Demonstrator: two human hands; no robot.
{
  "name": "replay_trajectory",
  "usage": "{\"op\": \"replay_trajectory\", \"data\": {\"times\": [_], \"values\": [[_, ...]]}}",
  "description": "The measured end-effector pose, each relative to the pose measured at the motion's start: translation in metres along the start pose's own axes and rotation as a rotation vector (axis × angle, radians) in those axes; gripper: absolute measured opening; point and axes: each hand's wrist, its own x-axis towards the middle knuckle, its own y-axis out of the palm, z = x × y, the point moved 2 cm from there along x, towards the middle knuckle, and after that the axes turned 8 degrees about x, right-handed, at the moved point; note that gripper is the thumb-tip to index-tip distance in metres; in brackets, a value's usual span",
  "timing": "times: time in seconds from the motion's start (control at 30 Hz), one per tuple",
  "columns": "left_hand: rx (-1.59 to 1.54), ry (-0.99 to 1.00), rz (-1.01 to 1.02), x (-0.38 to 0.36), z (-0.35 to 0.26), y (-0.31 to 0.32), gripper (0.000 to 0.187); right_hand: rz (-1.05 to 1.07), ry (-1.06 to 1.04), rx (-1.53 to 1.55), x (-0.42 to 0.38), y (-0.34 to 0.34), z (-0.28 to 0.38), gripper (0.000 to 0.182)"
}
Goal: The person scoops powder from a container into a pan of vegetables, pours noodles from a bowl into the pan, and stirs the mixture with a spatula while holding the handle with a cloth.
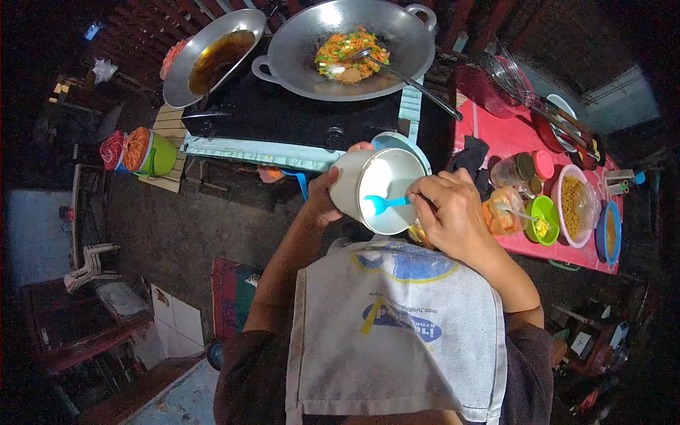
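Note:
My left hand [327, 197] is wrapped round the side of a white tub [351, 185], which is tilted so that its mouth faces right and toward me. My right hand [448, 205] pinches the handle of a small blue plastic spoon [388, 204], whose bowl reaches inside the tub. White stuff shows in the tub near the spoon, though glare hides its texture. Beyond the tub, a large wok [297, 64] on the stove holds chopped vegetables [336, 51], orange and green, with pale seasoning on top. A metal ladle [418, 86] rests in the wok.
A second pan [177, 78] with brown oil stands left of the wok. On the red-covered table [496, 131] at right are jars [506, 170], a green bowl [544, 211], a pink bowl of noodles [575, 205] and a blue bowl [609, 230]. A light blue basin [404, 142] is behind the tub.

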Motion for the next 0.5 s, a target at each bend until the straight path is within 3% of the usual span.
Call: {"op": "replay_trajectory", "data": {"times": [0.2, 0.5], "values": [[-0.023, 0.04, -0.069, -0.008, -0.013, -0.007, 0.079, -0.006, 0.03, 0.05, 0.013, 0.008, -0.006, 0.006], [-0.056, 0.145, -0.069, -0.022, -0.024, -0.048, 0.075, 0.122, 0.389, 0.401, 0.045, 0.027, -0.03, 0.014]]}}
